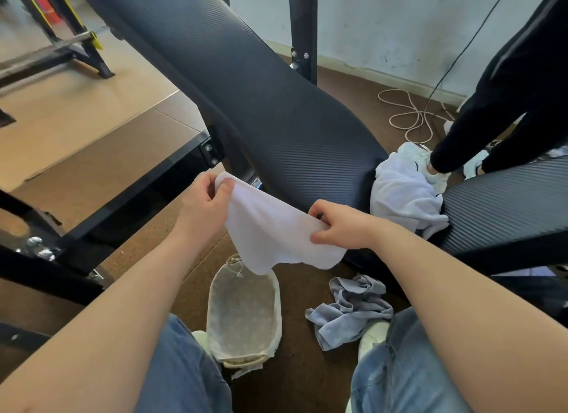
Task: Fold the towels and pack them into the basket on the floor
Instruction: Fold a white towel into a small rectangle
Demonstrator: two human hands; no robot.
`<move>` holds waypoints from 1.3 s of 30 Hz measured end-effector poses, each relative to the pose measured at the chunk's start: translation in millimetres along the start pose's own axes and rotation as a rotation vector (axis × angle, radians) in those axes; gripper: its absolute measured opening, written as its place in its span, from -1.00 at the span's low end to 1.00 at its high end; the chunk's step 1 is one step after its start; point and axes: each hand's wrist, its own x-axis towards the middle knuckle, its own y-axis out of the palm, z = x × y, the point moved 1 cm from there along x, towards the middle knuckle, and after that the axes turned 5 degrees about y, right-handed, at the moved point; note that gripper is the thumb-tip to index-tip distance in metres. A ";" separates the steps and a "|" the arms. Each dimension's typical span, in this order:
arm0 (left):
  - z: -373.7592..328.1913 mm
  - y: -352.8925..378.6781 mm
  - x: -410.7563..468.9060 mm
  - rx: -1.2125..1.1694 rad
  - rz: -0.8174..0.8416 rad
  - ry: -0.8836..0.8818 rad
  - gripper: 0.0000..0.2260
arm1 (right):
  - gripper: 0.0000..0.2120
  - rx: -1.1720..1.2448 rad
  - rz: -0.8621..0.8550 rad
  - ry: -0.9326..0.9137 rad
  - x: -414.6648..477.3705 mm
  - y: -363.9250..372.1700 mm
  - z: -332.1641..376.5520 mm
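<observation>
Above the basket [242, 315], both hands [204, 202] [341, 225] pinch a plain white towel [270, 231].

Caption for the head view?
Left hand and right hand hold a white towel over the floor basket; blue towel beside it.

The brown floor [301, 382] carries a lined basket [213, 314], a crumpled grey-blue towel [350, 311] just beside it, and a looped white cord [408, 117] near the wall. A pale towel heap [402, 197] lies on the black ribbed bench [252, 99].
</observation>
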 end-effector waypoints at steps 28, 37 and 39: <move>18.6 -24.6 -6.3 0.032 -0.042 -0.267 -0.77 | -0.83 -0.287 -0.258 -0.081 -16.1 -14.4 -6.5; 21.7 -24.4 -1.8 0.036 -0.041 -0.285 -0.85 | -0.88 -0.261 -0.218 -0.115 -20.5 -14.7 -8.2; 23.8 -25.0 -1.7 0.032 -0.039 -0.284 -0.86 | -0.87 -0.260 -0.213 -0.118 -20.0 -14.4 -8.3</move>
